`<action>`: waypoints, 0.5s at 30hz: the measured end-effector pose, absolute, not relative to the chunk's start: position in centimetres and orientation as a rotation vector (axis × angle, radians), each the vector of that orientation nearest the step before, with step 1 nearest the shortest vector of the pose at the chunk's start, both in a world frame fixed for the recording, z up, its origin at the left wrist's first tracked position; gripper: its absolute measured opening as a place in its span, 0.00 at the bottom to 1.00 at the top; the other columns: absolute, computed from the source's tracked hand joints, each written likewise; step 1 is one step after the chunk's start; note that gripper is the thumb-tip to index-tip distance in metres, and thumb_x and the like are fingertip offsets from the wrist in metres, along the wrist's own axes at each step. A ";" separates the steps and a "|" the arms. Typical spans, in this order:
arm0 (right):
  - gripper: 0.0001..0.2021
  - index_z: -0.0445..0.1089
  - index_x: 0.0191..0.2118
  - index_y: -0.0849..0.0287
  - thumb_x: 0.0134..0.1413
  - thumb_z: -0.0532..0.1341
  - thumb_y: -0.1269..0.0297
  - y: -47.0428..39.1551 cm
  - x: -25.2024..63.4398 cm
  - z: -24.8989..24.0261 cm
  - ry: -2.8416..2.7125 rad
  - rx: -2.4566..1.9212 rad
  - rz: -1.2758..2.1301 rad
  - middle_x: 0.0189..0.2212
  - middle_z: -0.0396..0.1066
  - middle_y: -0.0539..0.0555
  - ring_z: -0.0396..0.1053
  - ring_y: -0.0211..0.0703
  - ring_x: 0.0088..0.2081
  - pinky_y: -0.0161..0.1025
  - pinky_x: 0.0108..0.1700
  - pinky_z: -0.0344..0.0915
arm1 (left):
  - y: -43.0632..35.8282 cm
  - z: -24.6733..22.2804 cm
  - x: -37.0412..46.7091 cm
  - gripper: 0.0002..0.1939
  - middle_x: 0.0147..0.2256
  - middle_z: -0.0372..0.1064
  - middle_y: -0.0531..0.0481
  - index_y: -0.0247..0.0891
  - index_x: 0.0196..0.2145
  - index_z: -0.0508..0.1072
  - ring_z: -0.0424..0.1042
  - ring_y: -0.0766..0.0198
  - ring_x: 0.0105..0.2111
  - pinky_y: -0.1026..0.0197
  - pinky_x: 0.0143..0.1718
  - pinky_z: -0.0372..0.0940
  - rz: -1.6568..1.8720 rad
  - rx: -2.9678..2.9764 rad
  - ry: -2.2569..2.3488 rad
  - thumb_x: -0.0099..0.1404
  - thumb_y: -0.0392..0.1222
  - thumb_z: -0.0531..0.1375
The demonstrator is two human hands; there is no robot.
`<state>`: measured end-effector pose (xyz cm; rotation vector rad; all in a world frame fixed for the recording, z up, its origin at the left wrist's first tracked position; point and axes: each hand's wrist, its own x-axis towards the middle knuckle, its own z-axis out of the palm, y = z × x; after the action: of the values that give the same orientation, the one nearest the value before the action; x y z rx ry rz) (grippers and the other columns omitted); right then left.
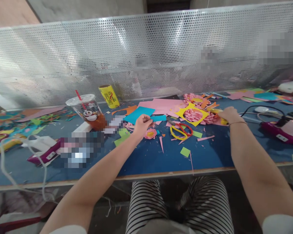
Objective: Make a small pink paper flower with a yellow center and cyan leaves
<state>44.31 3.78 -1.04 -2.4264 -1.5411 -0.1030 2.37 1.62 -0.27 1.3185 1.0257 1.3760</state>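
My left hand (144, 125) is closed in a pinch on a narrow blue paper strip (160, 118), held above the table. Just below it lies a small pink paper flower with a yellow centre (150, 133). Scissors (182, 130) with one red and one yellow handle rest open to the right of the strip. Over at the right, my right hand (228, 114) reaches down with bent fingers at a small yellow item (224, 121); the fingers partly hide it, and its kind is unclear. Beside that hand are curled pink paper flowers (211, 117) and a yellow paper frame (202, 117).
A clear plastic cup (90, 113) of brown drink with a red straw and a yellow can (109, 96) stand at the left. Blue paper (139, 113) and pink sheets (167, 105) lie at the back. A purple power strip (280, 134) with cables sits right. A perforated metal screen (88, 65) rises behind.
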 end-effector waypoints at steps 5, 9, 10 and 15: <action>0.24 0.70 0.41 0.83 0.51 0.55 0.59 3.5 44.5 0.0 -1.483 -2.581 0.156 0.38 0.67 0.79 0.67 0.51 0.42 0.41 0.32 0.51 | 1.5 0.0 2.4 0.13 0.22 0.67 0.55 0.35 0.30 0.64 0.72 0.67 0.23 0.62 0.31 0.67 1.391 1.263 1.031 0.46 0.33 0.63; 0.22 0.71 0.41 0.77 0.47 0.58 0.60 3.2 44.4 0.7 -1.485 -2.632 0.318 0.35 0.70 0.73 0.68 0.47 0.35 0.41 0.30 0.53 | 1.6 0.1 2.4 0.12 0.22 0.67 0.55 0.35 0.30 0.64 0.71 0.68 0.23 0.63 0.31 0.67 1.408 1.243 1.043 0.46 0.32 0.63; 0.20 0.72 0.40 0.76 0.46 0.58 0.62 3.1 44.3 0.8 -1.488 -2.640 0.351 0.33 0.70 0.72 0.68 0.47 0.34 0.41 0.30 0.53 | 1.6 0.2 2.4 0.12 0.22 0.67 0.55 0.35 0.30 0.64 0.71 0.68 0.23 0.63 0.31 0.66 1.408 1.243 1.042 0.46 0.32 0.62; 0.19 0.72 0.39 0.79 0.47 0.57 0.66 3.1 44.2 0.5 -1.516 -2.632 0.291 0.35 0.70 0.75 0.68 0.50 0.37 0.42 0.32 0.53 | 1.7 0.1 2.5 0.11 0.22 0.68 0.55 0.35 0.30 0.65 0.71 0.67 0.23 0.62 0.31 0.67 1.399 1.239 1.045 0.47 0.31 0.62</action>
<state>44.22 3.14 0.49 -2.6316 -1.5155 0.2913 2.51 1.65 0.14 1.2394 1.0446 1.3992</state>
